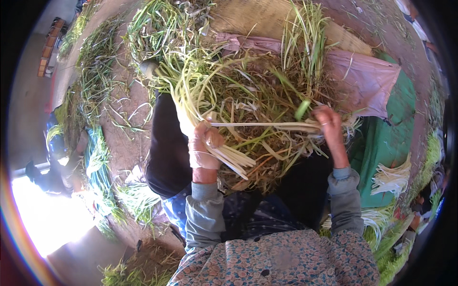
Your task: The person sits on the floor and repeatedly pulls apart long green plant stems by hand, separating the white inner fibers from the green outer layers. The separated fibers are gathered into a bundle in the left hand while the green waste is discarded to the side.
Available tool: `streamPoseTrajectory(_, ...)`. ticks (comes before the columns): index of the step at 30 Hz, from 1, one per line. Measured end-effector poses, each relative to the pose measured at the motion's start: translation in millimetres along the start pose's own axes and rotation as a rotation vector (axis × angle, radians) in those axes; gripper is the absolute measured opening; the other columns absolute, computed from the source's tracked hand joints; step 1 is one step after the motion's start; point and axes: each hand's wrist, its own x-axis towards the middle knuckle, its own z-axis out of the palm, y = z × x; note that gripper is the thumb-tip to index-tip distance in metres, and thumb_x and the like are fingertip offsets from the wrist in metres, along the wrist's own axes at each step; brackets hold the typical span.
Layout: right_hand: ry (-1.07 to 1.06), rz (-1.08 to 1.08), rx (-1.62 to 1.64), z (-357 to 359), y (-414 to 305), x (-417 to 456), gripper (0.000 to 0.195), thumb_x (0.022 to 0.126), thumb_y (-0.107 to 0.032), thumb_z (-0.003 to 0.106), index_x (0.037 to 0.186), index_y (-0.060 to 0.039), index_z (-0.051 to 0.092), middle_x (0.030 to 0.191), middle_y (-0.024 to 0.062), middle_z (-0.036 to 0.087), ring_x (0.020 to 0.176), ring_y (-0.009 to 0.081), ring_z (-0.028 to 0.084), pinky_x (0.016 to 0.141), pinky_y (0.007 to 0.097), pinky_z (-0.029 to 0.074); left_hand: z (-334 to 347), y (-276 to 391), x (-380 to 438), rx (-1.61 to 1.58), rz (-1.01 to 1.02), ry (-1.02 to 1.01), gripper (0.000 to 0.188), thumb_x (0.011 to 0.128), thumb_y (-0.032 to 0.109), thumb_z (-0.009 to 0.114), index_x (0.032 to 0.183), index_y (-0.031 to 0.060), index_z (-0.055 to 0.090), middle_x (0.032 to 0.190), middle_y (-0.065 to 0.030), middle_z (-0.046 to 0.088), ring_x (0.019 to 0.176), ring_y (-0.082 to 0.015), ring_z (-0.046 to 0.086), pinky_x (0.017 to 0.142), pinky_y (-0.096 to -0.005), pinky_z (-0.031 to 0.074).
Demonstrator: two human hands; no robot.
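Note:
My left hand (pixel 205 143), with a pale wrap around its palm and wrist, grips a bunch of pale yellow-green leafy stalks (pixel 234 161). Their white ends point down to the right, and their leaves fan out above the fist. One long pale stalk (pixel 247 124) stretches from beside this hand toward my right hand (pixel 329 123), which wears a ring. The right fingers are curled at a tangle of stripped leaves, and whether they pinch anything is unclear. A blurred green piece of leaf (pixel 302 109) is just left of them. Beneath both hands lies a heap of loose leaves and roots (pixel 264 146).
Upright green stalks (pixel 304 46) stand behind the heap, near a pink sheet (pixel 361 75) and a green sheet (pixel 400 107). White-stemmed bundles (pixel 391 177) lie at right. More greens (pixel 96 68) cover the floor at left. Other people are partly visible at both edges.

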Motion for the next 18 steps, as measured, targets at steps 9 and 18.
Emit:
streamPoseTrajectory(9, 0.327, -0.365, -0.519, 13.8, -67.3, 0.3, 0.048, 0.081, -0.039, 0.065, 0.114, -0.0059, 0.055, 0.109, 0.0134, 0.060, 0.101, 0.0257, 0.056, 0.088, 0.0440, 0.043, -4.7, 18.5, 3.4, -0.052, 0.080, 0.028, 0.016, 0.087, 0.018, 0.055, 0.095, 0.0044, 0.055, 0.052, 0.0042, 0.034, 0.043, -0.0083, 0.030, 0.043, -0.0233, 0.028)
streamPoseTrajectory(18, -0.317, -0.404, -0.352, 103.9, -60.8, -28.2, 0.014, 0.082, -0.013, 0.061, 0.093, -0.0039, 0.057, 0.069, 0.0108, 0.057, 0.063, 0.0277, 0.059, 0.057, 0.0377, 0.048, 14.6, -16.9, -14.2, 0.374, -0.036, -0.134, 0.049, 0.082, 0.022, 0.062, 0.125, 0.0024, 0.047, 0.066, 0.0022, 0.051, 0.055, -0.0070, 0.047, 0.051, -0.0209, 0.040)
